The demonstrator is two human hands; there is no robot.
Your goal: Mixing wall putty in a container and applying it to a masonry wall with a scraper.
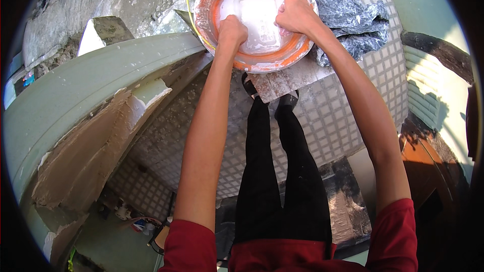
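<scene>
A round orange basin (242,65), its rim crusted with white, stands in front of me and holds a milky white liquid (229,0). In its middle shows a flat, whitened rectangular piece (259,17), partly blurred by glare. My left hand (233,31) is closed in a fist over the left part of the basin, beside that piece. On the other side my right hand (296,15) has its fingers curled in at the piece's right edge. What either hand grips, if anything, is hidden by the fingers and the glare.
A white-stained board (282,83) lies under the basin, above my feet. Crumpled dark plastic sheeting (348,20) is at its right. A thin yellow-green cord (190,12) runs along the basin's left side. A pale green curved ledge with a broken edge (121,58) fills the left.
</scene>
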